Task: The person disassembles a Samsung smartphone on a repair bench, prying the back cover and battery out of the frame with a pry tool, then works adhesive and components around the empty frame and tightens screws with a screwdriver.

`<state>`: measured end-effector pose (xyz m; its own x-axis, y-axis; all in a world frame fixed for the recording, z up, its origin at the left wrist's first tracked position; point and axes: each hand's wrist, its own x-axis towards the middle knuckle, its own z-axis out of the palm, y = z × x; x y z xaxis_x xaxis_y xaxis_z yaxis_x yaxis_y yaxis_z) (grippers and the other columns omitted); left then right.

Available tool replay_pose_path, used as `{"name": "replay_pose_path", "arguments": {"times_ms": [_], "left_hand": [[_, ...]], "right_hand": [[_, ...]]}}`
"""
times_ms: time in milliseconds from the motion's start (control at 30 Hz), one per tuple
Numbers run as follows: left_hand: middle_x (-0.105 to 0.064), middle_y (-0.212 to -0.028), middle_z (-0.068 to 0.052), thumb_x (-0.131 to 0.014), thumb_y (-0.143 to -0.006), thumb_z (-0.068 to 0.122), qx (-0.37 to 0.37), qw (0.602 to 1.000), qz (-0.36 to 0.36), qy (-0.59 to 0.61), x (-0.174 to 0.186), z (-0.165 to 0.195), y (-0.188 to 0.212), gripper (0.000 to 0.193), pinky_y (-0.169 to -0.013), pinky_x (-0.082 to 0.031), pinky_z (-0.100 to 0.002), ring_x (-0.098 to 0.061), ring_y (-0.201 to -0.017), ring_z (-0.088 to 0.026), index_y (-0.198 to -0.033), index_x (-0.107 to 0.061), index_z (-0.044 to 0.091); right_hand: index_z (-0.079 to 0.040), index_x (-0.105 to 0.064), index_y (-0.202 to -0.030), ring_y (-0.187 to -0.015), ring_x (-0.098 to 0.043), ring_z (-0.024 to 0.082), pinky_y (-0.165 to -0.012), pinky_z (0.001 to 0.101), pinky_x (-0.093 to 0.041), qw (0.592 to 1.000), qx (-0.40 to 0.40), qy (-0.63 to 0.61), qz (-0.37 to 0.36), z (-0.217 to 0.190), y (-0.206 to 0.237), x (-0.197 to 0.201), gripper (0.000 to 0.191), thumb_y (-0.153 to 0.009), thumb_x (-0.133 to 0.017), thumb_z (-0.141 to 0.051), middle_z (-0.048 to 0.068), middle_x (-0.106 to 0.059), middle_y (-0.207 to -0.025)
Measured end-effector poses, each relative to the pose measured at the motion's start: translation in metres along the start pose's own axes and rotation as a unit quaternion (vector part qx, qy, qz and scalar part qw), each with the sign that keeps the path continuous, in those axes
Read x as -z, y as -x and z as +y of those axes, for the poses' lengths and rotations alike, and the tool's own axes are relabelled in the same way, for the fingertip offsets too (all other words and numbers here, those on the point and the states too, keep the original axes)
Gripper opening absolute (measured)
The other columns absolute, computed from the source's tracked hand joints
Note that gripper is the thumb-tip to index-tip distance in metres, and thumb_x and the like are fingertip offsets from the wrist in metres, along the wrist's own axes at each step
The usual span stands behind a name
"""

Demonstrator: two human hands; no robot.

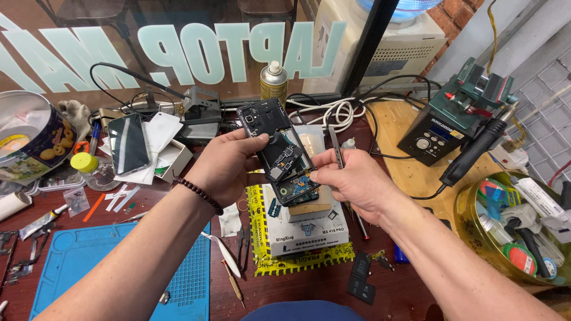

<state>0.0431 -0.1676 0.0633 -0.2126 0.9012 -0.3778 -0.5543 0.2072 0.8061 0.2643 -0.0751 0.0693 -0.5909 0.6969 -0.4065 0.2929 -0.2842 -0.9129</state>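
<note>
- An opened phone [278, 148], back cover off and circuit boards showing, is held in the air above the desk [285, 279], tilted, between both hands.
- Left hand [229, 160]: its grip is closed on the phone's left edge, thumb on top.
- Right hand [351, 178]: its grip pinches the phone's lower right corner; a thin metal tool [336, 148] stands up from the fingers.
- Below lie a white box [306, 229] and a blue mat [119, 267].
</note>
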Motion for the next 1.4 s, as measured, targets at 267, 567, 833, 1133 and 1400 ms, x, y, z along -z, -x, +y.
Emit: {"name": "replay_pose_path", "arguments": {"times_ms": [267, 567, 833, 1133, 1400], "left_hand": [[-0.070, -0.113, -0.008, -0.045, -0.103, 0.023, 0.052, 0.980, -0.109, 0.160, 0.000, -0.014, -0.007, 0.027, -0.090, -0.060, -0.043, -0.069, -0.102, -0.023, -0.122, -0.058, 0.009], [-0.069, -0.119, -0.010, -0.042, -0.106, 0.016, 0.023, 0.984, -0.137, 0.114, -0.007, -0.017, 0.000, 0.026, -0.095, -0.057, -0.044, -0.069, -0.105, -0.023, -0.127, -0.055, 0.007], [-0.069, -0.116, -0.009, -0.044, -0.105, 0.019, 0.052, 0.982, -0.129, 0.131, -0.002, -0.020, 0.000, 0.026, -0.096, -0.057, -0.046, -0.070, -0.102, -0.024, -0.124, -0.058, 0.009], [-0.072, -0.110, -0.014, -0.049, -0.100, 0.018, 0.102, 0.972, -0.106, 0.182, 0.003, -0.016, -0.005, 0.029, -0.100, -0.055, -0.047, -0.071, -0.101, -0.027, -0.121, -0.059, 0.001], [-0.072, -0.110, -0.016, -0.051, -0.099, 0.015, 0.106, 0.969, -0.101, 0.197, 0.004, -0.017, -0.009, 0.028, -0.100, -0.055, -0.045, -0.071, -0.100, -0.028, -0.118, -0.059, -0.002]], "right_hand": [[-0.003, -0.069, -0.109, -0.055, -0.039, 0.003, -0.044, 0.0218, -0.028, 0.999, 0.025, -0.033, 0.004, 0.001, 0.005, -0.011, 0.025, -0.086, -0.075, -0.011, -0.001, -0.063, -0.082], [-0.011, -0.072, -0.119, -0.079, -0.060, 0.013, -0.071, 0.0297, -0.053, 0.870, 0.330, 0.355, 0.091, -0.022, -0.001, -0.012, 0.042, -0.081, -0.081, -0.024, 0.004, -0.072, -0.099], [-0.008, -0.074, -0.102, -0.078, -0.062, 0.012, -0.071, 0.0291, -0.053, 0.876, 0.294, 0.381, 0.041, -0.028, -0.006, -0.016, 0.031, -0.075, -0.084, -0.018, 0.003, -0.065, -0.087], [-0.006, -0.068, -0.095, -0.066, -0.048, 0.001, -0.056, 0.0212, -0.043, 0.927, 0.270, 0.262, 0.005, -0.027, -0.003, -0.009, 0.018, -0.083, -0.080, -0.012, -0.007, -0.062, -0.078], [-0.008, -0.069, -0.093, -0.059, -0.040, 0.000, -0.049, 0.0211, -0.035, 0.923, 0.266, 0.276, 0.040, -0.026, 0.007, -0.009, 0.016, -0.083, -0.080, -0.014, -0.009, -0.059, -0.074]]}}
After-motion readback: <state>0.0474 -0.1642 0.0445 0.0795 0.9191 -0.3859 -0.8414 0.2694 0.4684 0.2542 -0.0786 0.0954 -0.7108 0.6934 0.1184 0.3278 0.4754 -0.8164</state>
